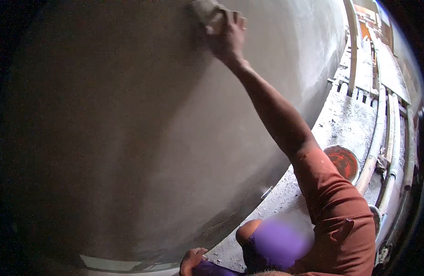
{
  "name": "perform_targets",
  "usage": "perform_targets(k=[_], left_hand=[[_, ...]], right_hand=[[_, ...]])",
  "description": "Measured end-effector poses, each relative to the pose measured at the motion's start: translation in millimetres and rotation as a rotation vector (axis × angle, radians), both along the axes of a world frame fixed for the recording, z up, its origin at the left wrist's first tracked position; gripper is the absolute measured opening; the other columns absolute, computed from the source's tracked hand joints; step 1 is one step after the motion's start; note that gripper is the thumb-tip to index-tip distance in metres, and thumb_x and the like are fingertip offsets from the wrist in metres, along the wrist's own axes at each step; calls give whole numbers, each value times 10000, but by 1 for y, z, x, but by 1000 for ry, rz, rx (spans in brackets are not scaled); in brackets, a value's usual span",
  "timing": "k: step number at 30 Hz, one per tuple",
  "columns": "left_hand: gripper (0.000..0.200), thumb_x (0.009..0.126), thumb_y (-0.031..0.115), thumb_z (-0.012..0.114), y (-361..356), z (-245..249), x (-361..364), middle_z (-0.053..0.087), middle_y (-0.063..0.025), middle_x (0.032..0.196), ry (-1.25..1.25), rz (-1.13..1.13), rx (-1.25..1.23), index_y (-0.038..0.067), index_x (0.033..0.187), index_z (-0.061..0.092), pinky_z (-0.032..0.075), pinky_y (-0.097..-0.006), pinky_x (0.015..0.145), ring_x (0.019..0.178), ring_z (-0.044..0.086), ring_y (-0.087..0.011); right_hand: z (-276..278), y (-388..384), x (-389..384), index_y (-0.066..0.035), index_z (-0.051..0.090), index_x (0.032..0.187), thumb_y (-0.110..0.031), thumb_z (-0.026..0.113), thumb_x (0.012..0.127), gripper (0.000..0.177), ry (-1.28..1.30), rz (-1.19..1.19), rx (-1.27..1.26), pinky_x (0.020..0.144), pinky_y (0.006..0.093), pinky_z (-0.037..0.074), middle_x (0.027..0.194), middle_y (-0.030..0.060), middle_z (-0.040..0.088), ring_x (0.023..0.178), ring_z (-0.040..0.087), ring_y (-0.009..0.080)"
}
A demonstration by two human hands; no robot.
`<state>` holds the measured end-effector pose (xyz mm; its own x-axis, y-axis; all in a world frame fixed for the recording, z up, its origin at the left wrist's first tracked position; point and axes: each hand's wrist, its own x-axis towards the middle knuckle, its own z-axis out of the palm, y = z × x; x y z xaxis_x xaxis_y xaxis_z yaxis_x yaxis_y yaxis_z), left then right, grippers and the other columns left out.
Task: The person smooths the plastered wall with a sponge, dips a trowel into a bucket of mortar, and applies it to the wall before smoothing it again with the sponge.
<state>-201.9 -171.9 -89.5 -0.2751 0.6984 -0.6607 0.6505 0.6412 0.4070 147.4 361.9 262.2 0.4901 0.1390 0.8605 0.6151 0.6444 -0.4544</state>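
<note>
My right hand reaches up to the top of the view, its fingers bent around a pale grey, sponge-like block. That block lies against a smooth grey plastered wall; blur hides its exact kind. The wall looks darker and damp-toned on the left and lighter toward the right. An orange-brown sleeve covers my upper right arm. Down at the bottom edge, what looks like a bare foot shows at the end of purple cloth, close to the wall's base. I see no left hand that I can make out.
A round bucket with a reddish inside stands on the dusty plank walkway to the right. Bamboo poles run along the walkway's outer side. An upright pole rises farther off. A blurred purple patch lies beneath my arm.
</note>
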Motion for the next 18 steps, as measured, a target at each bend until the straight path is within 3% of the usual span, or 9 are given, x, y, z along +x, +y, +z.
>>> perform_targets(k=[2, 4, 5, 8, 10, 12, 13, 16, 18], left_hand=[[384, 960, 356, 544, -1, -11, -11, 753, -167, 981, -35, 84, -45, 95, 1183, 717, 534, -396, 842, 880, 733, -315], [312, 933, 277, 620, -4, -11, -18, 742, -193, 1038, 60, -587, 334, 81, 1161, 701, 540, -404, 834, 889, 732, -329], [312, 933, 277, 620, -10, -14, -16, 742, -193, 1038, 58, -587, 338, 81, 1161, 701, 540, -404, 834, 889, 732, -329], [287, 898, 219, 675, -29, -15, -8, 731, -206, 1084, 158, -481, 489, 63, 1139, 686, 547, -408, 825, 891, 735, -320], [308, 953, 274, 621, -25, -40, -30, 752, -190, 1020, -61, -146, 191, 84, 1182, 700, 547, -400, 826, 875, 734, -302], [342, 980, 314, 586, -24, -21, -13, 761, -180, 983, -71, -13, 153, 92, 1211, 702, 545, -395, 834, 877, 735, -291], [378, 1006, 354, 551, -20, -10, -3, 769, -170, 947, -73, 119, 110, 99, 1241, 703, 543, -391, 842, 880, 737, -280], [481, 1038, 449, 473, -11, 4, 5, 780, -148, 891, 31, 21, 39, 102, 1287, 695, 534, -385, 871, 907, 741, -260], [502, 1025, 475, 499, -10, 8, 6, 787, -134, 949, 57, -1, 51, 84, 1261, 708, 519, -391, 917, 943, 740, -276]], right_hand=[[3, -5, -6, -128, 545, 1322, -347, 768, 837, 577, -30, -8, -15, 995, 512, 406, 1243, 163, 499, 1195, 468, 371], [2, 3, 2, -140, 528, 1319, -334, 767, 832, 576, 59, -23, -81, 964, 494, 404, 1170, 157, 525, 1163, 478, 357], [1, 6, 7, -152, 511, 1316, -321, 765, 828, 576, 144, -27, -148, 933, 476, 403, 1097, 152, 551, 1130, 489, 344], [-20, 5, 37, -96, 552, 1291, -368, 736, 849, 551, 326, 298, -367, 1024, 523, 380, 1221, 171, 516, 1193, 471, 377], [-37, 6, 39, -86, 548, 1304, -360, 734, 854, 559, 417, 216, -412, 1023, 521, 378, 1223, 171, 529, 1189, 472, 374], [-57, 2, 28, -76, 545, 1317, -352, 732, 859, 567, 511, 133, -446, 1022, 520, 375, 1226, 172, 543, 1186, 473, 372], [-70, -8, 19, -73, 493, 1363, -317, 732, 856, 612, 396, 151, -344, 999, 546, 372, 1220, 179, 501, 1201, 447, 364], [-107, -24, -17, -94, 384, 1472, -256, 723, 855, 723, 52, 95, -95, 976, 558, 362, 1185, 174, 456, 1212, 399, 335], [-117, -39, -42, -187, 323, 1533, -289, 731, 871, 785, -64, 125, -60, 970, 545, 363, 1235, 145, 421, 1180, 401, 317]])
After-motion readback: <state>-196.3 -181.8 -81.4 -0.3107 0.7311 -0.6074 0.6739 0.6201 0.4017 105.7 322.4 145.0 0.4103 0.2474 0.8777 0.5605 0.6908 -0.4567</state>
